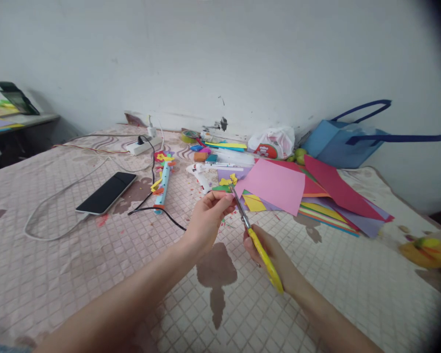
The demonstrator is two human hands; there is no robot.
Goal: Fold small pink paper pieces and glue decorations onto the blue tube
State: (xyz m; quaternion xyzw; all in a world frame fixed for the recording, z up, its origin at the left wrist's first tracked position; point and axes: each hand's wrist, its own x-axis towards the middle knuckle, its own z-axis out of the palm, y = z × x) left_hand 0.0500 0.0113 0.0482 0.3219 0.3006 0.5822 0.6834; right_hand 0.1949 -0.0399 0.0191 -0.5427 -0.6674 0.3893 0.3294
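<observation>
Yellow-handled scissors [260, 247] are gripped in my right hand [274, 255], their blades pointing up and away toward my left fingertips. My left hand [211, 213] pinches a small piece of pink paper [232, 195] beside the blade tips; most of that piece is hidden by the fingers. Just beyond the hands lie small yellow paper cutouts [228, 180] on purple paper and a white glue gun [200, 176]. A large pink sheet [275, 185] rests on a pile of coloured paper to the right.
At left are a phone [106, 193] with a white cable, a power strip [143, 146] and a decorated light-blue stick [163, 186]. A black cord [161, 211] runs near my left forearm. A blue bag [343, 144] and a white plastic bag [275, 141] stand by the wall.
</observation>
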